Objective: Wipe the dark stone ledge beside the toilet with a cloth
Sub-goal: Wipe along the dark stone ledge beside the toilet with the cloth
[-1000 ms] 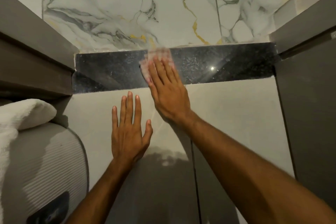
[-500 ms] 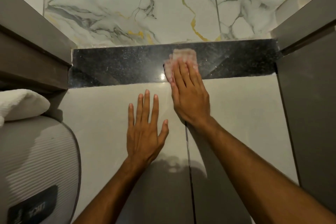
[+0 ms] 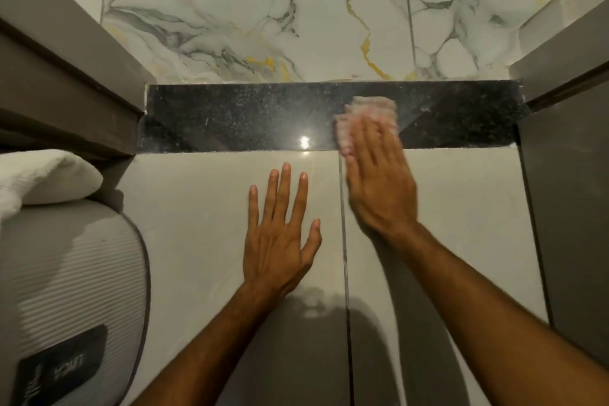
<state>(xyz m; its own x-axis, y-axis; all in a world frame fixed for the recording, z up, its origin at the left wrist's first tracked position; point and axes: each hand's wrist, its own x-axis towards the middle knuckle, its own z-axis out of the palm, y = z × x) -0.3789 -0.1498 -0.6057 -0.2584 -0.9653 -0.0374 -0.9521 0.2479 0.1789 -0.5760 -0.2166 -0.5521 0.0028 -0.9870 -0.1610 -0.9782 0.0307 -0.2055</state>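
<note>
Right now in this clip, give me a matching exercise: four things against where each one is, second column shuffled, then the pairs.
1. left hand
2. right hand
3. pink cloth
4. white towel

A. pressed on the dark ledge, right part
B. far left, on the ribbed grey lid
C. flat on the pale tile
D. on top of the cloth

Pairs: 1-C, 2-D, 3-A, 4-B
</note>
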